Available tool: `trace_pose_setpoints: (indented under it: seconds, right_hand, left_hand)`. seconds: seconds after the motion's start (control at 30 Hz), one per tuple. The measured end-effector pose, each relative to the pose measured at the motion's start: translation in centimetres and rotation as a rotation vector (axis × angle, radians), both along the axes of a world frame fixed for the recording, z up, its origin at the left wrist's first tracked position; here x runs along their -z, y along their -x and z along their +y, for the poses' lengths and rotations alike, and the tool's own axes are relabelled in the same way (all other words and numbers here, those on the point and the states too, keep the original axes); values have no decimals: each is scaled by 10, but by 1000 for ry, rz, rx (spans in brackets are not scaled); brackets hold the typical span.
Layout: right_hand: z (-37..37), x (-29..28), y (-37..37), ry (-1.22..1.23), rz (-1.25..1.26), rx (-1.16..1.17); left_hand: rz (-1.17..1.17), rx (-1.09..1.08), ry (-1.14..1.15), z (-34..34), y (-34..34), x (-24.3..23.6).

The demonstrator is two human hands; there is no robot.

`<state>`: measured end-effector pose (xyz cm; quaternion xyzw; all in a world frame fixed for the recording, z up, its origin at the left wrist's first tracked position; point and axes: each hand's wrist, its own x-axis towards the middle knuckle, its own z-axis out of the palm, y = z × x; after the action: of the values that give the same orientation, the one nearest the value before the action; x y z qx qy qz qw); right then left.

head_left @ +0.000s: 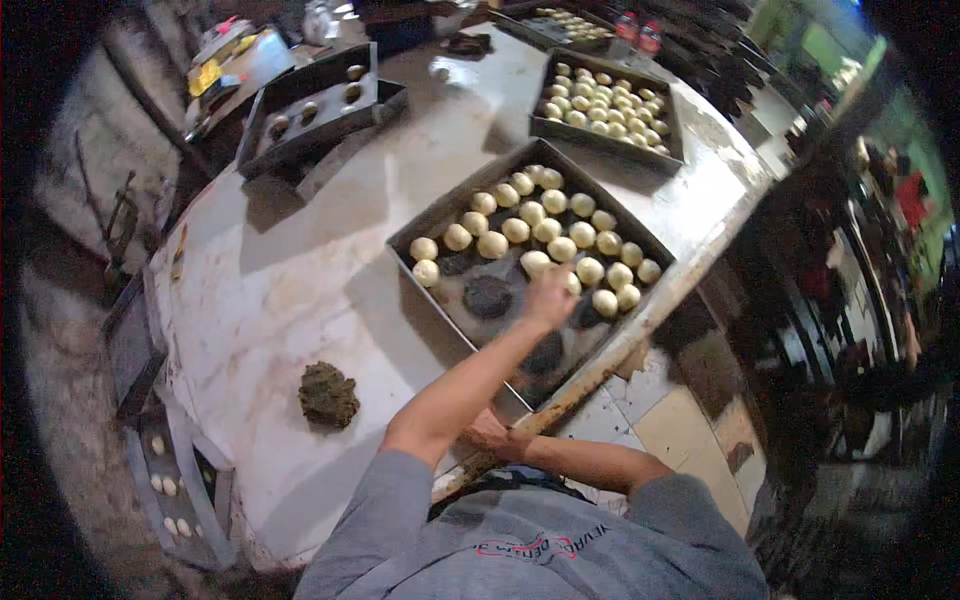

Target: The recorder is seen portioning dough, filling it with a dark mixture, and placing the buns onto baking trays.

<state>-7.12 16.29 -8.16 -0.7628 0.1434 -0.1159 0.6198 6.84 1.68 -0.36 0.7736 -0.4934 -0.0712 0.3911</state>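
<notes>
Metal baking tray (455, 206): left hand (550, 298) inside, dough ball (535, 263) just beyond; right hand (487, 432) farther, outside near corner; cannot tell either grip.

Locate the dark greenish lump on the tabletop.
The dark greenish lump lies lower left of centre in the head view, left of the left forearm and the metal tray beneath it.

White table (290, 300), tiled floor (680, 435), green wall (800, 38)
</notes>
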Motion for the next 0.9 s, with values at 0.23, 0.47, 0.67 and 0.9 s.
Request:
trace_pose_setpoints:
  seconds: [0.23, 0.47, 0.67, 0.9]
  right_hand:
    - [16, -67, -97, 787, -142, -291]
    - [50, -93, -65, 813, -286, -672]
    - [74, -110, -48, 970, 122, -747]
    - [252, -184, -165, -539, 537, -957]
  left_hand:
    - [544, -134, -43, -14, 11, 9]
    - [980, 249, 482, 248, -31, -47]
    - [1584, -148, 904, 518, 32, -16]
    - [1585, -175, 1199, 690, 57, -1]
